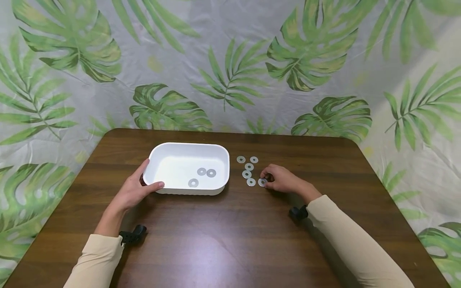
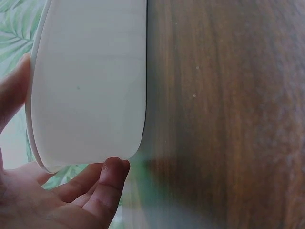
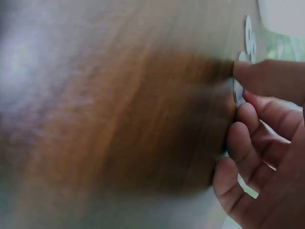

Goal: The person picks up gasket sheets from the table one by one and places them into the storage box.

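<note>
1. Washers (image 1: 249, 167) lie loose on the desk (image 1: 230, 240) beside the white tray (image 1: 223, 160); three more sit inside it.
2. The right hand (image 1: 282, 180) pinches one washer (image 1: 262, 182), though the wrist view is too blurred to be sure. Thin and flat, it could slip.
3. The left hand (image 1: 135, 190) curls round the tray's corner; a nudge would scatter things.

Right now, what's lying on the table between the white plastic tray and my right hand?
In the head view, five flat metal washers lie loose on the brown wooden table between the white plastic tray and the right hand, which pinches a sixth.
</note>
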Tool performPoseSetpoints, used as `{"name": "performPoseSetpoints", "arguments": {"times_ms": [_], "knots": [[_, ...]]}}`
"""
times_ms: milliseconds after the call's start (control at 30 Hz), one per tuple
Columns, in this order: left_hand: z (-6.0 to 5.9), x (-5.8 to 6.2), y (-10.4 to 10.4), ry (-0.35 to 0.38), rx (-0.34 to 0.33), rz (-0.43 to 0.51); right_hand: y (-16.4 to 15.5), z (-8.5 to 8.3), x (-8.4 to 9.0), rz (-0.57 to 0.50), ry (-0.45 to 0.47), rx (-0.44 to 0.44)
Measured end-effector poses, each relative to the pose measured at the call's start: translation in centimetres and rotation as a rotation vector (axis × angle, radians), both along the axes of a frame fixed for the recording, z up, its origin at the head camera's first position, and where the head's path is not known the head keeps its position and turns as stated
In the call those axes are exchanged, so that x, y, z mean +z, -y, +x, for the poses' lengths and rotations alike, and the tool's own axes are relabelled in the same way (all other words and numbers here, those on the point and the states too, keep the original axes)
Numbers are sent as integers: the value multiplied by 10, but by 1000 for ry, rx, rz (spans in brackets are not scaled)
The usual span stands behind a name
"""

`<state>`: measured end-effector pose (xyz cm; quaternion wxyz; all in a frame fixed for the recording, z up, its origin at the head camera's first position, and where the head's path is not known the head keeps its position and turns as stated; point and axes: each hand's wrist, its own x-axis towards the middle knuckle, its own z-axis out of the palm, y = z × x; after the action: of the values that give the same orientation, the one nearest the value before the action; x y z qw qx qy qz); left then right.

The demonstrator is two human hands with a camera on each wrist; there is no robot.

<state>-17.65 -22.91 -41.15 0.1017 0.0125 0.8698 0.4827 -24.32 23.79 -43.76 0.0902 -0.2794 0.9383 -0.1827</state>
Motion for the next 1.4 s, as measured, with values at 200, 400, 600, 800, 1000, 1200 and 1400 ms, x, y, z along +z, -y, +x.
{"name": "performPoseSetpoints", "arguments": {"times_ms": [200,400,600,800,1000,1200,1400], "knots": [[0,-1,2,-1,0,-2,8,-8,3,50,63,-12],[-1,-1,0,-6,-6,-4,6,-8,6,15,113,-56],[-2,-1,0,0,-3,1,1,-1,3,-73,113,-103],[-2,-2,0,4,-1,-2,0,0,0,-105,93,-80],[-3,-2,0,-3,-8,5,-3,1,1,-110,124,-57],[-2,-2,-1,9,-4,-6,-4,0,0,-97,104,-43],[-2,-2,-1,14,-3,-4,-5,0,0,-88,107,-66]]}}
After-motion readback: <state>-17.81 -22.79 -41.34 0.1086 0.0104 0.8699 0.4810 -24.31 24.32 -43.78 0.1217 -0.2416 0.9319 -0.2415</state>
